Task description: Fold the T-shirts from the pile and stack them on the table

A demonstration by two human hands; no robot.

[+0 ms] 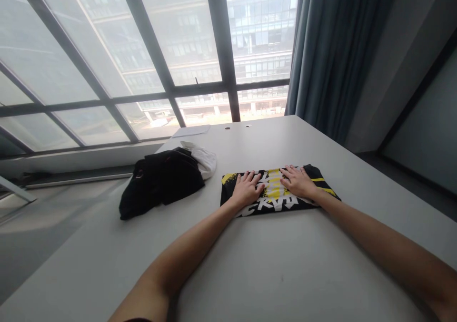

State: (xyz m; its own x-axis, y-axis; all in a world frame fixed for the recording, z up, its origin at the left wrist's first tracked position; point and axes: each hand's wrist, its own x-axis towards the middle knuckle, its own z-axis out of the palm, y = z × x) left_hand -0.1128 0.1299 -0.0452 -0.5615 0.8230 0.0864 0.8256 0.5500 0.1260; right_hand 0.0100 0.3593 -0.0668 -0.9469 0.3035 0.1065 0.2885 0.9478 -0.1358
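A black garment with yellow and white print (274, 192), folded into a flat rectangle, lies on the white table (257, 255). It looks like a T-shirt. On its left half my left hand (247, 188) rests palm down, fingers spread. My right hand (297, 181) lies flat on the right half in the same way, fingers apart. Neither hand grips the cloth. Left of the folded garment sits a loose heap of black clothing (164, 179), with a white cloth (205, 161) partly behind it.
A flat white sheet (192, 131) lies at the table's far left edge. Two small round holes or caps (227, 128) show near the far edge. Beyond stand large framed windows (171, 91), and a blue-grey curtain (332, 60) hangs at the right.
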